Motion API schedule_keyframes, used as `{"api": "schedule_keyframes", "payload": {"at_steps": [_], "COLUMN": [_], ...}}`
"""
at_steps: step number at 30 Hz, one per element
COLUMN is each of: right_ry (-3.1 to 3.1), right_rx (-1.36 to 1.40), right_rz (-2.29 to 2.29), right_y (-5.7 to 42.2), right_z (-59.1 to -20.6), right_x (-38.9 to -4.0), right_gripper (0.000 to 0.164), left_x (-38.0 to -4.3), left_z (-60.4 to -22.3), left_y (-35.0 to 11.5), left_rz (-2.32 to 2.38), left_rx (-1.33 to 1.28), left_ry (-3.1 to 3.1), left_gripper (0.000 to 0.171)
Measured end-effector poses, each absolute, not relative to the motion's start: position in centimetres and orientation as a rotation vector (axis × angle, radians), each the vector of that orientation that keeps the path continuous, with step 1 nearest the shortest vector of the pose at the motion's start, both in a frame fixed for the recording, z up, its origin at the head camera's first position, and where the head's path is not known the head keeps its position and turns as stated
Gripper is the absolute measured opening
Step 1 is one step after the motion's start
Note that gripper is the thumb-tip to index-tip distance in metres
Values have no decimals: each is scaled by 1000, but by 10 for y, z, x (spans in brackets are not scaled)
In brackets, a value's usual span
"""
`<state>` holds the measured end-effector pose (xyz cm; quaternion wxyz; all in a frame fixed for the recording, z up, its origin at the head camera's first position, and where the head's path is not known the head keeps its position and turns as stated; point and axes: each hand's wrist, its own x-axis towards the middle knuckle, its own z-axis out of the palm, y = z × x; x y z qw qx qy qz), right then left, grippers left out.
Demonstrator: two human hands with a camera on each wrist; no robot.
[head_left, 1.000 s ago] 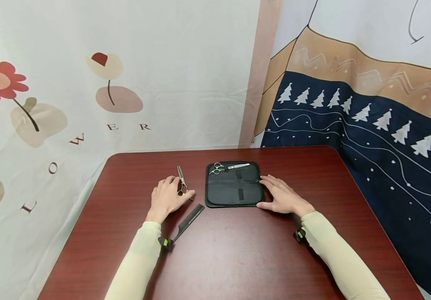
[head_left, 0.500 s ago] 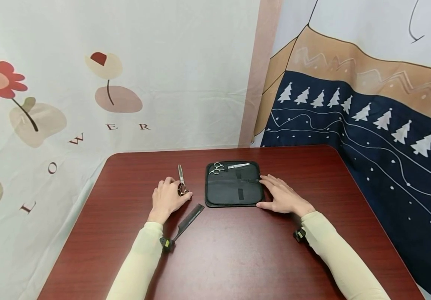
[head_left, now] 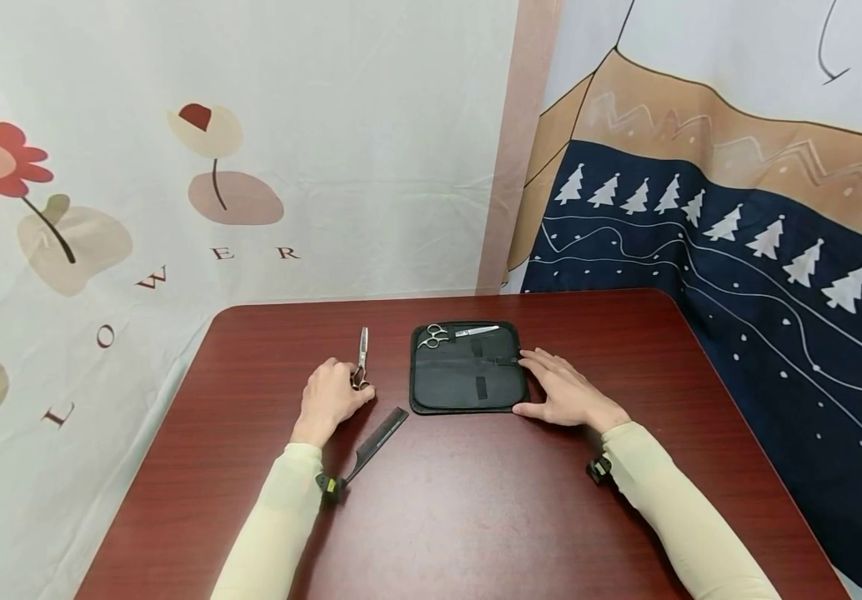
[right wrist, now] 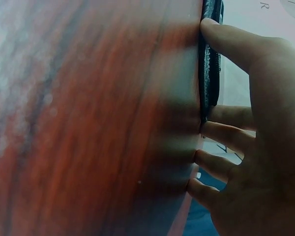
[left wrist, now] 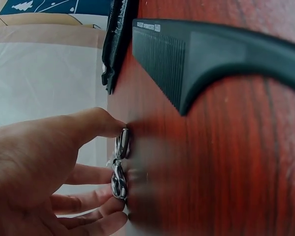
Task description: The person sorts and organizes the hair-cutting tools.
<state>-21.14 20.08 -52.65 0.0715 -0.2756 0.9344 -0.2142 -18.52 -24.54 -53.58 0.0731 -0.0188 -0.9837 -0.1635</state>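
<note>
My left hand (head_left: pixel 328 402) pinches the silver scissors (head_left: pixel 363 348) by their finger rings, blades pointing away toward the far edge. In the left wrist view the thumb is at one ring (left wrist: pixel 123 142) and the fingertips are at the other. Below that hand lies a black tail comb (head_left: pixel 380 440), its teeth (left wrist: pixel 160 56) plain in the left wrist view. To its right an open black case (head_left: pixel 449 385) lies flat, with a second pair of scissors (head_left: pixel 476 332) along its top. My right hand (head_left: pixel 569 392) rests at the case's right edge, fingers extended, thumb touching its lower corner.
The reddish-brown wooden table (head_left: pixel 506 508) has rounded far corners. Behind it hang a pale curtain (head_left: pixel 371 167) with flower prints and a navy cloth (head_left: pixel 701 250) with white trees.
The scissors in my left hand have turned slightly clockwise, so the blades point more straight away, and their rings have shifted a little left. The right hand and case have stayed put.
</note>
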Motion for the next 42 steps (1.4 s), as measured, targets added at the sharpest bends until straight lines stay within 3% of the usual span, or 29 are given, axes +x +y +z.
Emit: {"api": "schedule_keyframes", "payload": {"at_steps": [10, 23, 42], "right_ry": [2808, 2805, 2806], "right_rx": [-830, -837, -824], "right_rz": [-645, -641, -639], "right_y": [201, 201, 202], "right_z": [-527, -528, -529], "right_x": [-212, -213, -212], "right_gripper": [91, 91, 91], "left_x": [-179, -181, -178], "left_z": [-507, -498, -495], "left_y": [-237, -238, -242], "left_rz": [-540, -552, -566], "left_rx": [54, 145, 141], "left_ry": [-3029, -3115, -3122], "left_gripper": [27, 46, 49]}}
